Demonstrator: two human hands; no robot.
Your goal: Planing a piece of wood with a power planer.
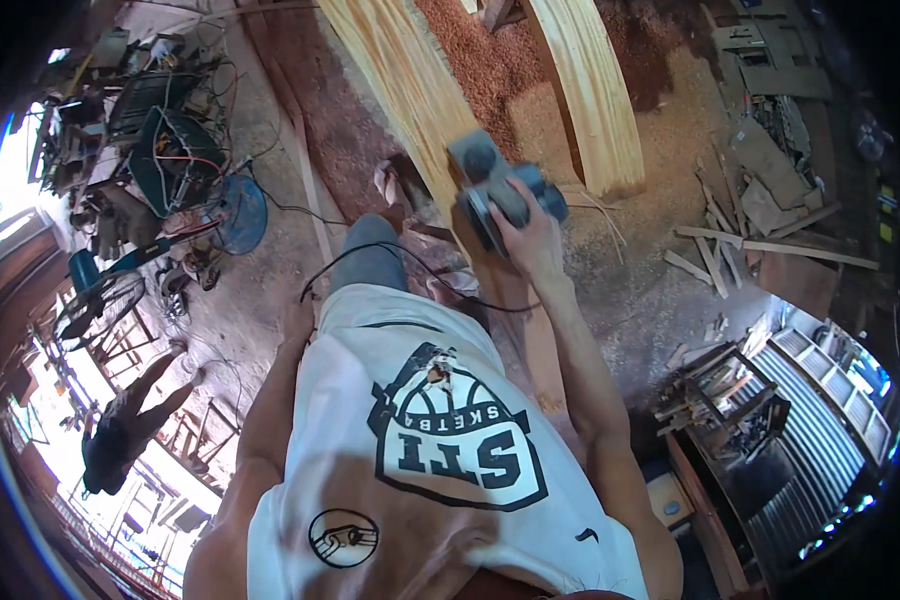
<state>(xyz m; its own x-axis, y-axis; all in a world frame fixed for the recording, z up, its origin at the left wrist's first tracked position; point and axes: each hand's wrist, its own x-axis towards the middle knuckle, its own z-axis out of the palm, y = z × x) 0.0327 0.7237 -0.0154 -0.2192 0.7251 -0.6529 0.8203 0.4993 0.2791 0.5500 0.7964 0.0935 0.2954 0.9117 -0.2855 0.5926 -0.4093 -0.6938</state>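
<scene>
My right hand (535, 238) grips a dark grey electric hand planer (498, 190) by its handle. The planer rests on a long pale wooden plank (410, 90) that runs away from me. A black power cord (400, 262) trails from the tool across my leg. My left hand (297, 320) hangs at my side by my hip, close to the cord; its fingers are hidden behind my white shirt. A second pale plank (595, 90) lies to the right of the first.
Sawdust and reddish shavings (530, 70) cover the floor between the planks. Offcuts (730, 250) lie at the right, near a metal rack (820, 440). At the left stand tools and wires (170, 140), a blue round object (240, 215) and a fan (100, 305). Another person (130, 420) walks at the lower left.
</scene>
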